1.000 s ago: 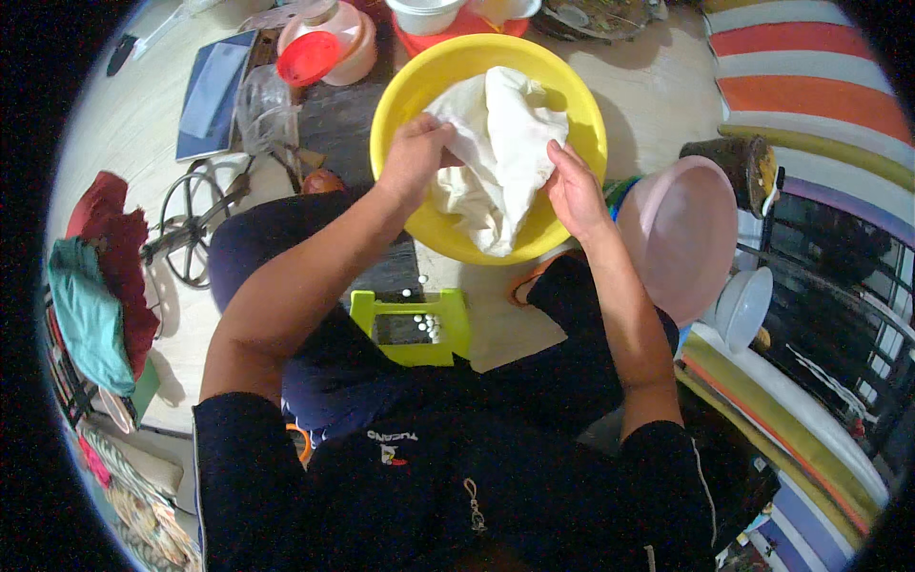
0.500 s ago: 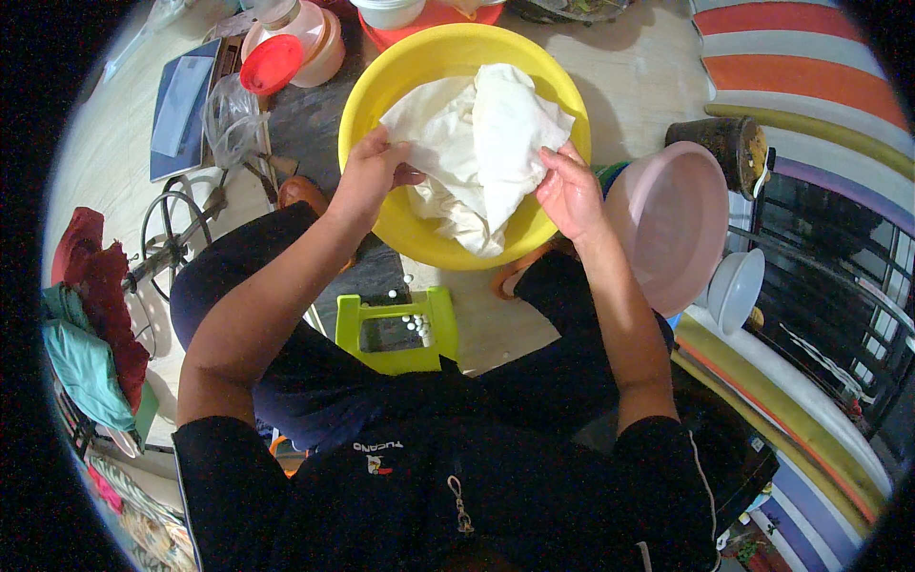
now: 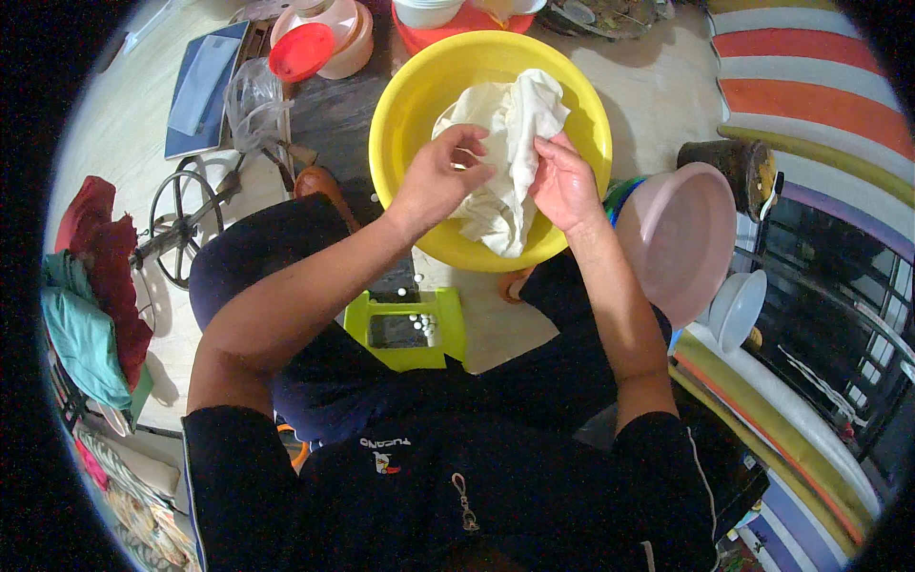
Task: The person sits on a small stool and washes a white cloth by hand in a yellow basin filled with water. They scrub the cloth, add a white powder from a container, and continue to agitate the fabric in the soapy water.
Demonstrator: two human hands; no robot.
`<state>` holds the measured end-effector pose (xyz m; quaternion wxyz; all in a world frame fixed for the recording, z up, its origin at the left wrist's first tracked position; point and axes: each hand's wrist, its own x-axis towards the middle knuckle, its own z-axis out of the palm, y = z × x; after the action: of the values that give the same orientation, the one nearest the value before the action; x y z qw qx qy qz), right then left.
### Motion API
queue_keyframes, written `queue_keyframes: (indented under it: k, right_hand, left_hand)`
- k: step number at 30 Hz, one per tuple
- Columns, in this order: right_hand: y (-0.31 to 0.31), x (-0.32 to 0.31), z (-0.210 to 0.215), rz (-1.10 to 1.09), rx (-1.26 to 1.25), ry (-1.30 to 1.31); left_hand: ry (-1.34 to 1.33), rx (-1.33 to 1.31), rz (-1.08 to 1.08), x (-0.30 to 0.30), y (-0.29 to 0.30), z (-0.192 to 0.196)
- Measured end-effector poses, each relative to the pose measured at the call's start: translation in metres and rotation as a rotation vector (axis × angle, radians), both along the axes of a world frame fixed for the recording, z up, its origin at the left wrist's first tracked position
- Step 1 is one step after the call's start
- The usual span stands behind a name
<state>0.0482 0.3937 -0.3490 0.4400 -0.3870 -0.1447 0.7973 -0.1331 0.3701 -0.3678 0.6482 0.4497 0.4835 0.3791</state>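
Note:
A white cloth hangs bunched in and over a yellow basin in front of me. My right hand pinches its right edge between thumb and fingers. Over the cloth's left side my left hand is open, its curved fingers and thumb apart, with pale fabric showing through the gap. Part of the cloth is hidden behind that hand. Below the basin, between my legs, lies a lime-green plastic frame with an opening. Several small white pellets show in and near it.
Right of the yellow basin, a pink basin leans on its side near a pale blue bowl and a dark pot. A tub with a red lid and a plastic bag lie far left. Folded clothes sit at left.
My left hand has let go of the cloth's left edge and moved right over it. The cloth is more gathered toward my right hand. The whole view has shifted slightly.

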Motion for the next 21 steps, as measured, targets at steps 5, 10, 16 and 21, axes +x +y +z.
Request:
queue_keyframes:
  k: [5,10,16,21]
  right_hand:
    - [-0.001,-0.014,-0.001,0.045,0.029,-0.039]
    - [-0.002,-0.025,-0.003,0.037,0.037,-0.052]
    - [0.015,-0.002,0.000,-0.154,0.059,-0.054]
    - [0.005,-0.011,-0.005,-0.066,-0.013,-0.224]
  left_hand:
    - [-0.059,-0.160,-0.141,0.014,-0.007,0.008]
    - [0.330,-0.115,-0.158,0.014,-0.008,-0.004]
    - [0.407,0.184,0.109,0.000,0.022,0.006]
    - [0.534,0.317,0.134,-0.027,0.029,0.005]
